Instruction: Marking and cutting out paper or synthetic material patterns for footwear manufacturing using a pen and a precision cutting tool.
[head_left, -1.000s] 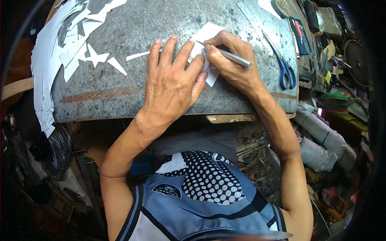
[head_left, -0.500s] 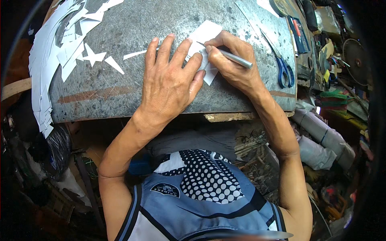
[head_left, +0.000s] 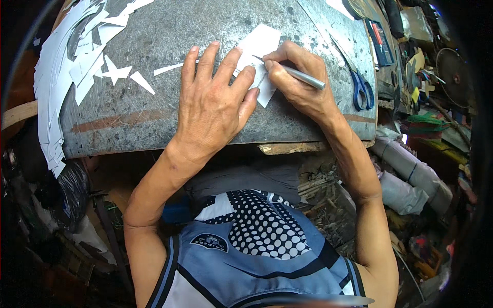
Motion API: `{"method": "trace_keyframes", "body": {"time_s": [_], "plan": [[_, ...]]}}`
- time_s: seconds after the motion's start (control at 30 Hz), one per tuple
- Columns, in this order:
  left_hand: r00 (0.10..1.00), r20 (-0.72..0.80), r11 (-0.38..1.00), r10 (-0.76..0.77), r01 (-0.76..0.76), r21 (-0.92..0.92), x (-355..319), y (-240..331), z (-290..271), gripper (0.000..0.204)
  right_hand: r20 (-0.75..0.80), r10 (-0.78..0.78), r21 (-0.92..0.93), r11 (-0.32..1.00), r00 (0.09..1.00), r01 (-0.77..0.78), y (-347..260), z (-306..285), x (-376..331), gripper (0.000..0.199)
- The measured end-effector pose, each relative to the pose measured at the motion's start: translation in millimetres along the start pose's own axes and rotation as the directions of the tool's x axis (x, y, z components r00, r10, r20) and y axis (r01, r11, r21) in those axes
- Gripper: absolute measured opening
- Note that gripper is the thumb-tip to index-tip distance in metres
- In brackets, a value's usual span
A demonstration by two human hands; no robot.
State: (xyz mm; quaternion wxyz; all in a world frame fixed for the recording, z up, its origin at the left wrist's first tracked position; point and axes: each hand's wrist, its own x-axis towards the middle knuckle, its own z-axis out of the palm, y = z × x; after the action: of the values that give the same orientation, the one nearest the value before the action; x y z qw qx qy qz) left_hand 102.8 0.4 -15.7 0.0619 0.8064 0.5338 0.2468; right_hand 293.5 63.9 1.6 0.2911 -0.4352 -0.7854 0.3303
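Near the front edge of the metal-topped bench (head_left: 154,128), I am pressing my left hand (head_left: 213,110) flat on the white paper piece (head_left: 262,46) while my right hand (head_left: 298,77), just beside it, is pinching a silver pen (head_left: 303,77) whose tip is pointing left onto the paper.

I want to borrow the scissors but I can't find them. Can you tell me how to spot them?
Start at the grey metal worktop and go to its right edge, past the right hand holding a silver pen. The scissors lie there flat, blades pointing away. Their blue handles set them apart from the white paper scraps on the far left.
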Motion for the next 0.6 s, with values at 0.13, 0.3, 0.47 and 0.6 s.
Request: {"method": "trace_keyframes", "body": {"time_s": [0.13,0.3,0.47,0.6], "plan": [[1.000,0.004,1.000,0.001,-0.001,0.004,0.2,0.0,1.1,0.032,-0.004,-0.015,-0.026,1.000,1.000,0.015,2.8,-1.5,-1.6,0.013],[1.000,0.000,1.000,-0.001,0.001,0.013,-0.5,0.1,1.4,0.032,-0.011,-0.051,-0.020,0.999,0.999,0.051,5.8,-2.0,-3.9,0.014],[1.000,0.006,1.000,0.002,-0.002,0.014,-0.3,-0.2,1.3,0.032,0.001,-0.025,-0.029,0.999,1.000,0.025,5.1,-4.5,-6.6,0.014],[1.000,0.012,1.000,0.001,-0.002,0.013,-0.3,0.1,0.9,0.032,0.006,-0.041,-0.046,0.998,0.999,0.041,6.0,-6.8,-8.8,0.014]]}}
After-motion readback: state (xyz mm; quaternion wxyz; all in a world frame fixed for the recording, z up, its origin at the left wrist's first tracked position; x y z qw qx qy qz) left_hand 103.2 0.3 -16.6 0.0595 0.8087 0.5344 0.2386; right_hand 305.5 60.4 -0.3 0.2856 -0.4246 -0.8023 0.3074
